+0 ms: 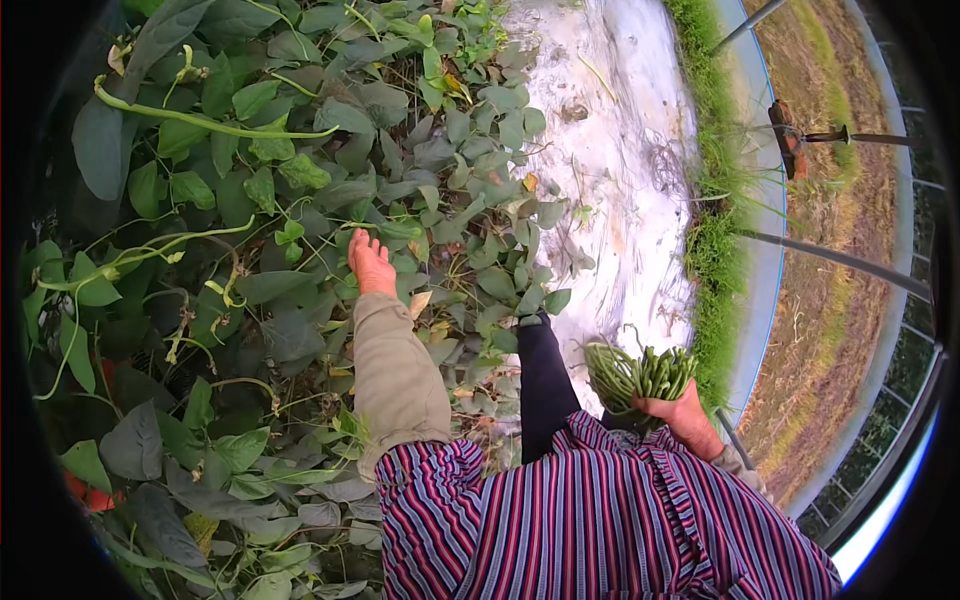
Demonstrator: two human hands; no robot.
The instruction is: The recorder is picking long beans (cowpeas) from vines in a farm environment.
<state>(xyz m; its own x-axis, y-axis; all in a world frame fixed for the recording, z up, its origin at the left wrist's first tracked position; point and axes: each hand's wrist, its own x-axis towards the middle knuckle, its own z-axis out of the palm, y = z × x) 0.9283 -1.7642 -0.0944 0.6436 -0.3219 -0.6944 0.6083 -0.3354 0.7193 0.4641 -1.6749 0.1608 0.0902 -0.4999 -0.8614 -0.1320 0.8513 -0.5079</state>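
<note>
My left hand (371,262) reaches into the leafy bean plants (285,285), palm up beside a thin green pod or stem (360,225) at its fingertips; whether the fingers grip it cannot be told. My right hand (679,416), at the lower right near my body, is closed around a thick bunch of long green beans (641,375). Left of my left hand, a long green bean pod (217,127) lies across the leaves at the upper left, with another slender pod or stem (180,244) below it.
White ground sheeting (615,187) with dry debris runs between the plants and a grass strip (712,300). Beyond the grass are a low plastic sheet edge (757,315), slanting metal poles (847,262) and a brown object (786,141). Dark-clad legs (544,382) stand at the plants' edge.
</note>
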